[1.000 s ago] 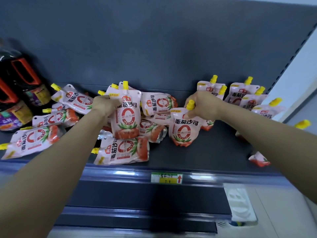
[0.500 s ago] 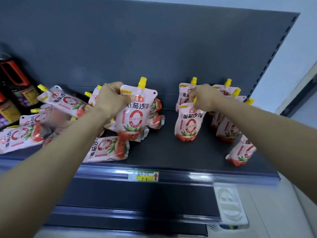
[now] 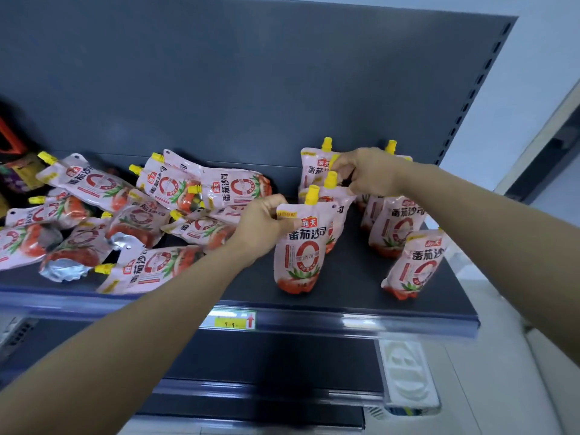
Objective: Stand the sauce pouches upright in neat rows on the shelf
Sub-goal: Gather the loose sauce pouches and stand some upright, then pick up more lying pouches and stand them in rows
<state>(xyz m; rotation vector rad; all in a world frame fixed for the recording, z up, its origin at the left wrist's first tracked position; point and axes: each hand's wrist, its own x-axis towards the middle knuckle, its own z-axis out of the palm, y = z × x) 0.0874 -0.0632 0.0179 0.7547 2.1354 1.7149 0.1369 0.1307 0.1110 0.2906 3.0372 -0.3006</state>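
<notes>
- Head view, looking down along both bare forearms: the dark grey metal shelf [image 3: 345,287] runs across the middle of the frame.
- Left hand [image 3: 260,226] is clamped on the upper left corner of a pink tomato-sauce pouch with a yellow spout cap [image 3: 298,246]. The pouch stands upright at centre frame, its long axis vertical and its base on the shelf near the front edge.
- Right hand [image 3: 367,175], higher and further back at centre right, pinches the top of a second pouch [image 3: 332,196] directly behind the front one; most of that pouch is hidden.
- More upright pouches [image 3: 398,227] stand in a column at the right of the frame, and one [image 3: 414,265] leans at the front right.
- Left half of the frame: a heap of the same pouches lying flat [image 3: 150,271], spouts mostly pointing left, long axes roughly horizontal.
- My read: the column in hand is nearly set. The next pouches lie to the left of both hands, so the left hand is the nearer one, and each must be turned through a quarter to stand.
</notes>
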